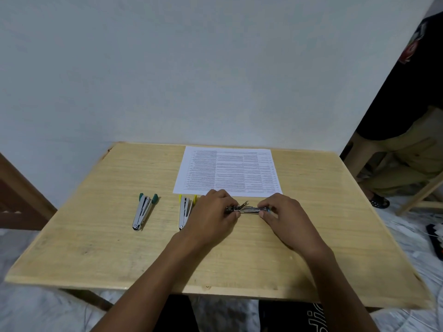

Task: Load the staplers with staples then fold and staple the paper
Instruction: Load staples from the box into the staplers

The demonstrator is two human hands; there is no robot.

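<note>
There are 3 staplers and 1 paper (227,172) on the table (96,248). The paper lies flat at the far edge of the table. The green stapler (143,211) lies open, well left of the paper's near corner. The yellow stapler (186,210) lies open just below that corner, touching the left hand (213,214). The third stapler (247,209) is just in front of the paper's near edge, held between both hands. The left hand's fingers pinch its left end, and the right hand (285,216) pinches its right end. Both forearms reach forward from the near edge. Left of the green stapler and right of the paper the table is bare.
</note>
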